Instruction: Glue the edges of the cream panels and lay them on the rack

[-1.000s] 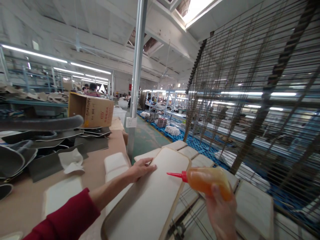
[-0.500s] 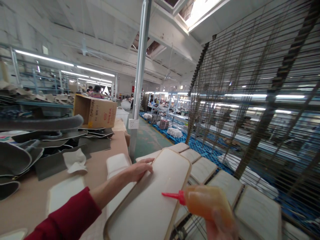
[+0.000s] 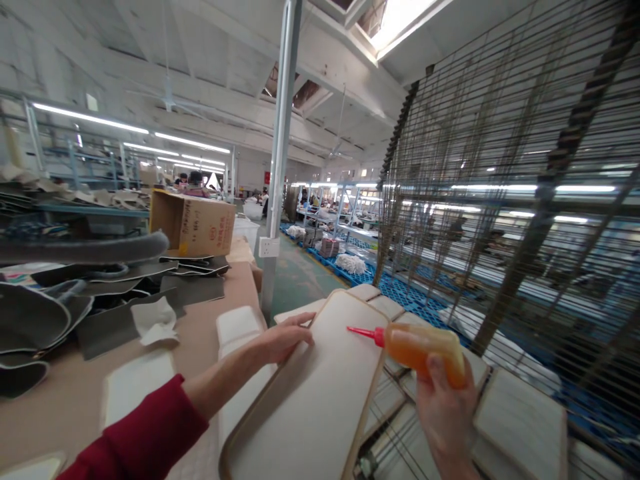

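Observation:
My left hand [image 3: 289,338] grips the left edge of a long white panel [image 3: 320,393] with rounded corners and a tan rim, tilted in front of me. Its thumb lies on the panel's face; the other fingers are partly hidden at the edge. In my right hand [image 3: 447,400] is a glue bottle [image 3: 425,348] of clear plastic, part filled with amber liquid. The bottle lies nearly level, its red nozzle pointing left over the upper part of the panel. Whether the tip touches the surface I cannot tell.
Several similar pale panels [image 3: 523,413] lie on a wire rack at the right, below a tall wire grid [image 3: 465,167]. At left, a brown table [image 3: 200,333] bears grey sheet pieces [image 3: 115,327] and a cardboard box [image 3: 205,223]. A metal post [image 3: 280,153] stands ahead.
My right hand has moved the glue bottle up and slightly right, so the nozzle now points over a higher part of the panel. My left hand keeps its grip.

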Motion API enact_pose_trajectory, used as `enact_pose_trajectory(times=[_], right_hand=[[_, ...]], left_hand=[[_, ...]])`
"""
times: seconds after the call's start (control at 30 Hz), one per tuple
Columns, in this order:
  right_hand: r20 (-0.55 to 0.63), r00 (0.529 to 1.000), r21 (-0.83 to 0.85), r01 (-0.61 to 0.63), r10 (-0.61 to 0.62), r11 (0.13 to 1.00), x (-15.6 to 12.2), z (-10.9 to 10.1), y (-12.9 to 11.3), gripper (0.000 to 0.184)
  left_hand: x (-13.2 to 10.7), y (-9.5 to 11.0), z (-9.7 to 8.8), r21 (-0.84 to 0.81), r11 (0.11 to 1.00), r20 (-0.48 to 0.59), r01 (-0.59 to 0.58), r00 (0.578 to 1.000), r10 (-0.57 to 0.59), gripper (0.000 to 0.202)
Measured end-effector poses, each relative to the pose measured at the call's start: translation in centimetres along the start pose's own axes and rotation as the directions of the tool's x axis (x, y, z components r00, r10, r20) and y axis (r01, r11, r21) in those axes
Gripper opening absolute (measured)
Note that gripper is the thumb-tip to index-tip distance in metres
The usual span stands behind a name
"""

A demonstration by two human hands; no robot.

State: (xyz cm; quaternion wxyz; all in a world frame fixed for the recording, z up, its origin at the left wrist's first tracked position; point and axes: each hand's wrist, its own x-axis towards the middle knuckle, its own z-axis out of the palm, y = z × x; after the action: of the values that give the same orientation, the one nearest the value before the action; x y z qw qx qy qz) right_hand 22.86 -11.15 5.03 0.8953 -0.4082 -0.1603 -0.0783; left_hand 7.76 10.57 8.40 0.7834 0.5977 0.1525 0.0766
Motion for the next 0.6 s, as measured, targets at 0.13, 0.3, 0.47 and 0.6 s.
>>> enact_pose_trajectory(times=[0.13, 0.3, 0.47, 0.6], right_hand=[[0.175, 0.966, -0.033, -0.187, 0.19, 0.982, -5.8, -1.2, 1.4, 0.053], [0.25, 0.94, -0.033, -0.232, 0.233, 0.972, -10.2, -0.6, 1.4, 0.056], [0.058, 0.994, 0.024, -0.09, 0.089, 0.996, -2.5, 1.7, 0.5, 0.058], [0.045, 0.994, -0.005, -0.1, 0.1, 0.995, -2.1, 1.9, 1.0, 0.055]], left_hand=[[0.5, -0.3, -1.1, -0.002, 1.0, -0.021, 0.014, 1.0, -0.014, 0.087], [0.5, -0.5, -1.9, 0.023, 0.999, 0.0, -0.022, 1.0, 0.022, 0.082], [-0.4, 0.1, -1.1, -0.002, 0.999, 0.141, -0.035, 0.989, 0.035, 0.08], [-0.4, 0.1, -1.1, -0.043, 0.999, 0.171, -0.031, 0.985, 0.038, 0.078]])
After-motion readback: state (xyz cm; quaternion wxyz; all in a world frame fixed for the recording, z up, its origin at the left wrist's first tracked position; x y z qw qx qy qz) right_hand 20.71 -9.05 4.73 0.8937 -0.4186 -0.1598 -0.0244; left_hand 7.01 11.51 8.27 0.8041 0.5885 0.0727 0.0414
